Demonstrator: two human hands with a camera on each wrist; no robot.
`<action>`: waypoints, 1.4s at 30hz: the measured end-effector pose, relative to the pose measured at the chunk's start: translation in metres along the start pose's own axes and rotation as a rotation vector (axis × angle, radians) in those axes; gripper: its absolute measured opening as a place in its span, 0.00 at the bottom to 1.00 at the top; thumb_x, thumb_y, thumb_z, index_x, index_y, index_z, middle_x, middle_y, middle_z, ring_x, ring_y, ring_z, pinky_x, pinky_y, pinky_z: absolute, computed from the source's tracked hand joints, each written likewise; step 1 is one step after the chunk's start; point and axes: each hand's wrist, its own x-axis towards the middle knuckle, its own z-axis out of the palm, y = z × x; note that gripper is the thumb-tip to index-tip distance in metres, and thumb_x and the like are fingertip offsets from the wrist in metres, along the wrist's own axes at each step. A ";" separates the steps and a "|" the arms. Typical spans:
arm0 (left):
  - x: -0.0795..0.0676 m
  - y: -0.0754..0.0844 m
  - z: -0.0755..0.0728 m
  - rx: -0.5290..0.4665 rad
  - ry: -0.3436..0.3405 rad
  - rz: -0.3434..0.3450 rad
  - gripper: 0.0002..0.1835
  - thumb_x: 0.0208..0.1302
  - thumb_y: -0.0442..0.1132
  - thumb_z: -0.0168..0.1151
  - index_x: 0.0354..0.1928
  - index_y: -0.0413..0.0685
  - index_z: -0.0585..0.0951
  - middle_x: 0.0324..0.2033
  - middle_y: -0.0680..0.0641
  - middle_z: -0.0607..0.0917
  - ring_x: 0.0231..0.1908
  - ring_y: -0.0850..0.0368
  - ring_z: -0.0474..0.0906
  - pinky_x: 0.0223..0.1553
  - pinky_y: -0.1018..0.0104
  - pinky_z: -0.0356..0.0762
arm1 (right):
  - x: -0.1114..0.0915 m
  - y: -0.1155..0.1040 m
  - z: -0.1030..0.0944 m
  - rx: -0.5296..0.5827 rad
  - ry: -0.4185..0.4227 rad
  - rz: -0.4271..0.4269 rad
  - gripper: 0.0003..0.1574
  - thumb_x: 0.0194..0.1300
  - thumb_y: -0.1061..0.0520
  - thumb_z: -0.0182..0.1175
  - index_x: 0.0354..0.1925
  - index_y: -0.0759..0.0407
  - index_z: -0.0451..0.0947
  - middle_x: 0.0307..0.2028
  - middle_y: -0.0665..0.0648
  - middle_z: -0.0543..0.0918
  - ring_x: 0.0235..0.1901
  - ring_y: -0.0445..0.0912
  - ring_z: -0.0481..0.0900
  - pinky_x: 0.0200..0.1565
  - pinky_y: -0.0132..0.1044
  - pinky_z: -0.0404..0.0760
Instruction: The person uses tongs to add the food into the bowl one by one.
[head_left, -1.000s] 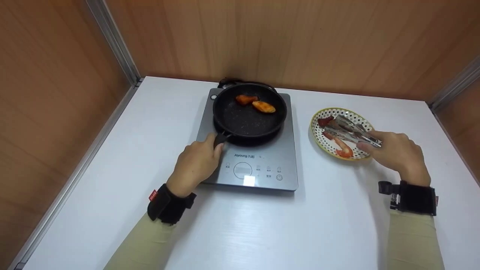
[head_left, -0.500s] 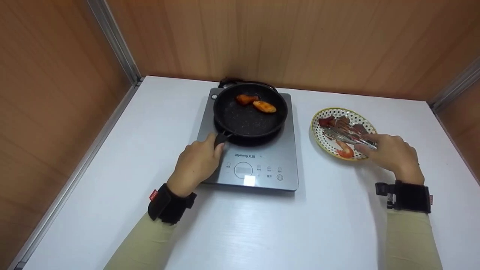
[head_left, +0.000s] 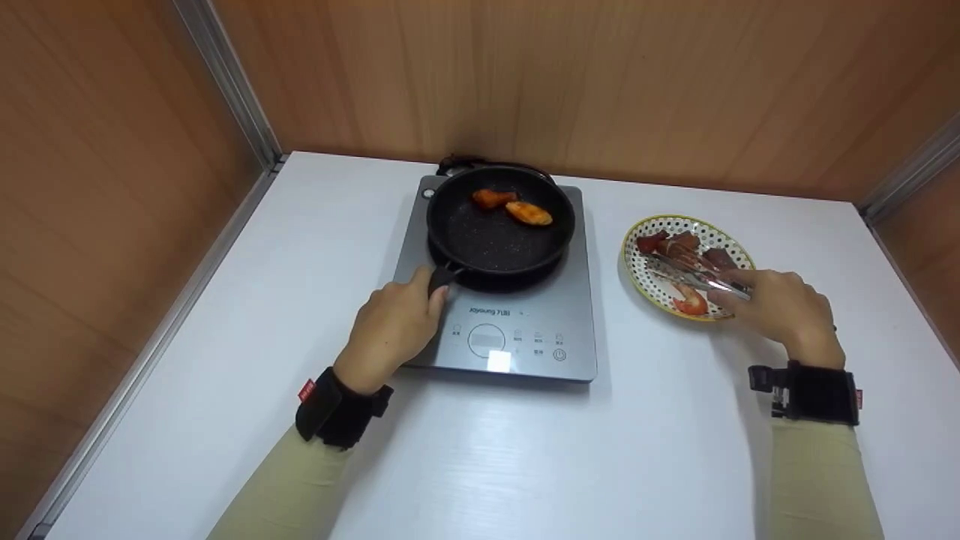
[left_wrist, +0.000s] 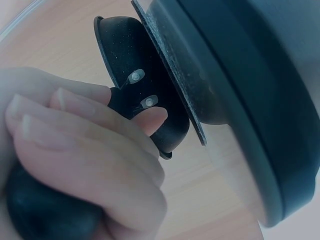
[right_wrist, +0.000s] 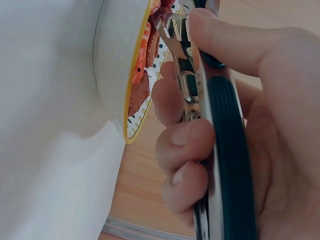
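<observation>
My left hand (head_left: pixel 394 322) grips the handle (head_left: pixel 442 278) of a black frying pan (head_left: pixel 487 247). Inside the pan lie a browned drumstick (head_left: pixel 491 198) and a golden piece that looks like a chicken wing (head_left: pixel 529 214). My right hand (head_left: pixel 787 307) holds metal tongs (right_wrist: pixel 232 160) with dark green grips, fingers curled round them. The tips of the tongs reach over a polka-dot plate (head_left: pixel 631 279), among reddish-brown meat pieces (head_left: pixel 651 241) and beside an orange shrimp (head_left: pixel 690 301). Whether the tips pinch any food cannot be made out.
Under the pan sits a grey induction cooker (head_left: pixel 570 315) with its touch panel toward me. A black cord (head_left: pixel 459 161) lies behind it near the wood-grain back wall (head_left: pixel 525 82). Side panels rise left and right of the white table (head_left: pixel 480 457).
The right hand has shifted slightly left, and the tongs' arms have come closer together over the plate. The left hand and pan stay in place.
</observation>
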 end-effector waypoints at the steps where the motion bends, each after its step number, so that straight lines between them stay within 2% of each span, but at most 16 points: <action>1: 0.000 0.000 0.000 0.000 -0.001 -0.002 0.17 0.83 0.49 0.54 0.54 0.40 0.78 0.33 0.35 0.87 0.31 0.40 0.85 0.27 0.48 0.76 | 0.000 0.000 0.000 0.000 -0.003 -0.001 0.47 0.74 0.26 0.57 0.72 0.59 0.76 0.64 0.81 0.75 0.59 0.78 0.75 0.43 0.72 0.76; 10: -0.001 0.001 0.000 0.012 -0.001 -0.001 0.18 0.84 0.49 0.53 0.55 0.39 0.78 0.35 0.31 0.88 0.34 0.35 0.87 0.29 0.45 0.78 | 0.001 -0.003 0.003 0.019 -0.022 0.005 0.44 0.74 0.29 0.60 0.71 0.58 0.77 0.64 0.82 0.75 0.61 0.78 0.74 0.44 0.69 0.75; 19: -0.001 0.000 -0.001 0.001 -0.009 -0.005 0.18 0.84 0.50 0.52 0.55 0.41 0.77 0.35 0.32 0.87 0.34 0.36 0.87 0.30 0.45 0.78 | 0.001 -0.004 0.002 0.010 -0.010 0.014 0.44 0.73 0.29 0.62 0.72 0.55 0.76 0.65 0.82 0.74 0.61 0.79 0.73 0.44 0.70 0.74; 26: -0.001 -0.001 0.000 0.023 0.037 0.038 0.17 0.83 0.47 0.54 0.51 0.38 0.79 0.30 0.32 0.87 0.31 0.36 0.87 0.24 0.47 0.77 | 0.001 -0.003 0.003 -0.007 0.010 0.005 0.38 0.74 0.34 0.64 0.71 0.54 0.78 0.63 0.82 0.76 0.58 0.78 0.76 0.40 0.68 0.76; 42: -0.001 0.000 -0.001 0.017 0.024 0.019 0.18 0.83 0.48 0.54 0.54 0.38 0.78 0.31 0.32 0.87 0.32 0.37 0.87 0.26 0.46 0.78 | 0.001 -0.005 0.003 -0.017 0.043 0.010 0.38 0.74 0.35 0.64 0.70 0.54 0.78 0.61 0.82 0.77 0.56 0.77 0.77 0.37 0.65 0.76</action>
